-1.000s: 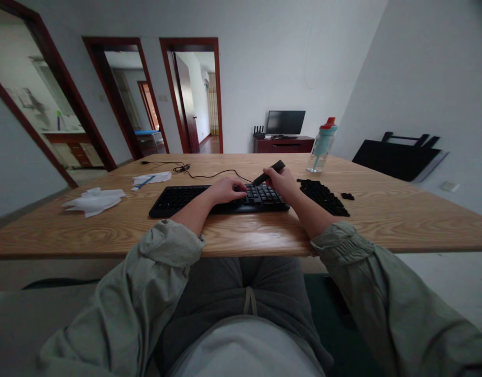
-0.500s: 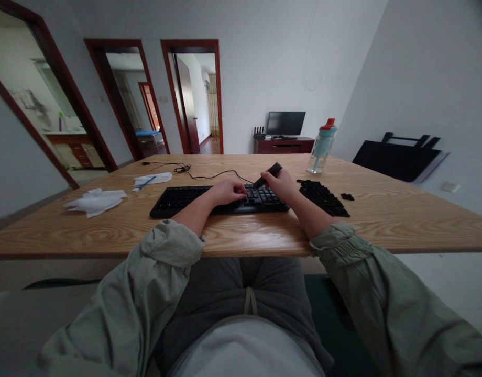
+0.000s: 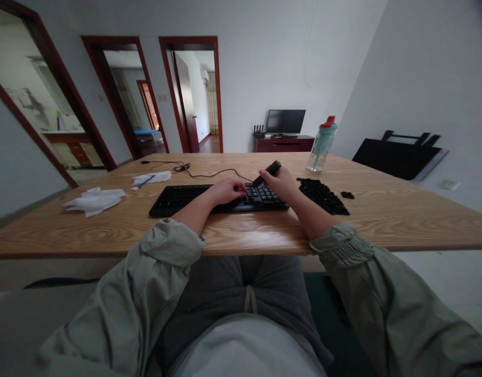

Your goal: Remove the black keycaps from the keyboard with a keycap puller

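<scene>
A black keyboard point(image 3: 178, 200) lies on the wooden table in front of me, some of its right part looking lighter between the keys. My left hand point(image 3: 227, 190) rests over its middle, fingers curled together at the keys; whatever they pinch, if anything, is too small to make out. My right hand point(image 3: 280, 183) is closed round a short, thick black tool point(image 3: 269, 172), slanted with its lower end at the keyboard's back edge. The kind of tool cannot be told. Right of the keyboard, beside my right forearm, spreads a patch of loose black keycaps point(image 3: 321, 196).
A smaller cluster of keycaps point(image 3: 347, 195) sits farther right. A clear water bottle point(image 3: 321, 146) with a red lid stands behind. Crumpled white tissue point(image 3: 95, 201) and a blue stick point(image 3: 144, 182) on another tissue lie left. The keyboard's cable point(image 3: 209, 174) runs along the back.
Both hands and the black tool stay almost in place at the keyboard. The whole view has shifted very slightly.
</scene>
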`<state>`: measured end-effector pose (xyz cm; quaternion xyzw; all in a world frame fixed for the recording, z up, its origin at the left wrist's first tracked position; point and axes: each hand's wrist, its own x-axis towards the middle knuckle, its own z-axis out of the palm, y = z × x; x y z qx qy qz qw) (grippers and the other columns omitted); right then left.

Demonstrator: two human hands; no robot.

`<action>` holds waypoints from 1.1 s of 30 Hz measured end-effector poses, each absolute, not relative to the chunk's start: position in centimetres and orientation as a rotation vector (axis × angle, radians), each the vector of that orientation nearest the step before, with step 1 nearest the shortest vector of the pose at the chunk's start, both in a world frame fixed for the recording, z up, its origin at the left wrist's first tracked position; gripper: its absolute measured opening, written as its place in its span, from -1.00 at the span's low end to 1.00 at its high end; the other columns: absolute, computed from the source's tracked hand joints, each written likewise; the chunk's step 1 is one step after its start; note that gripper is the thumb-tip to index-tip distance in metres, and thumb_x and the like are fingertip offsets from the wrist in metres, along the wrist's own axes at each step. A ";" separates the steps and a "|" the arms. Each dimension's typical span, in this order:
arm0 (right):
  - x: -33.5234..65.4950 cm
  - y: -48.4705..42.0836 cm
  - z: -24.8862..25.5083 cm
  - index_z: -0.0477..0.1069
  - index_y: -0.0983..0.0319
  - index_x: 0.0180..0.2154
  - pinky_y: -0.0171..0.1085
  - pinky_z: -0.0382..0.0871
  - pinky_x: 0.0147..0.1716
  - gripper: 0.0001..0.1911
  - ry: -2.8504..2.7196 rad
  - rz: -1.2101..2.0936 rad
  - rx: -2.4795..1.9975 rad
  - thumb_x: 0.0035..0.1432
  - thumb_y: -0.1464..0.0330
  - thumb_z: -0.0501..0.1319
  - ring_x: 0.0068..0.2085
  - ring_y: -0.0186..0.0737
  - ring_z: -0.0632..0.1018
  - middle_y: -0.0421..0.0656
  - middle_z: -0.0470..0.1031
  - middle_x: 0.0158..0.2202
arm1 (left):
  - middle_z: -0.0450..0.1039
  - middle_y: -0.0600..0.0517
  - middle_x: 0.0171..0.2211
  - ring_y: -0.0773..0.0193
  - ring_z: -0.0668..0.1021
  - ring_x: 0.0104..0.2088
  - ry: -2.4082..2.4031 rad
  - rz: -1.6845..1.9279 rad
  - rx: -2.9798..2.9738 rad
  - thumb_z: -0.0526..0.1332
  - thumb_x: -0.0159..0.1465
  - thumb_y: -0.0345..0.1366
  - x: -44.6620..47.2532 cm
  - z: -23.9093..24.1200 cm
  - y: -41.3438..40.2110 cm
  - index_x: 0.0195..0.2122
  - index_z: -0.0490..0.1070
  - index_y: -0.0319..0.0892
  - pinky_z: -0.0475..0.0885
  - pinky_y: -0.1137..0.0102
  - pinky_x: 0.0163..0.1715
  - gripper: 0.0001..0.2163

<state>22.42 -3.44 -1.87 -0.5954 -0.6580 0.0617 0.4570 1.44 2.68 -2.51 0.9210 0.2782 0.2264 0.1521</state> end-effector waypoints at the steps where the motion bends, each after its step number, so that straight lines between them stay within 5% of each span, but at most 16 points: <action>1: 22.4 -3.4 -1.9 0.39 0.25 -0.60 -0.30 0.17 -0.49 -0.53 -1.612 0.160 -1.474 0.18 0.06 0.10 -0.51 -0.25 0.42 -0.14 0.45 -0.61 | 0.57 0.03 -0.36 0.31 0.52 -0.32 0.799 0.649 2.637 0.27 0.18 -0.32 1.5 -2.5 2.6 -0.24 0.60 -0.21 0.35 0.43 -0.27 -0.83; 18: 21.7 -4.9 -1.1 0.45 0.26 -0.46 -0.29 0.17 -0.44 -0.63 -1.649 0.076 -1.490 0.19 0.13 0.12 -0.45 -0.22 0.44 -0.14 0.48 -0.54 | 0.58 0.03 -0.37 0.30 0.53 -0.33 0.789 0.649 2.640 0.28 0.16 -0.31 1.7 -2.8 3.1 -0.26 0.61 -0.21 0.36 0.43 -0.27 -0.83; 33: 22.0 -4.5 -1.3 0.40 0.26 -0.52 -0.27 0.22 -0.41 -0.53 -1.691 0.128 -1.503 0.22 0.06 0.06 -0.44 -0.20 0.45 -0.10 0.47 -0.53 | 0.61 0.02 -0.33 0.27 0.56 -0.29 0.814 0.615 2.825 0.25 0.19 -0.33 2.2 -3.0 2.9 -0.31 0.61 -0.18 0.41 0.40 -0.22 -0.86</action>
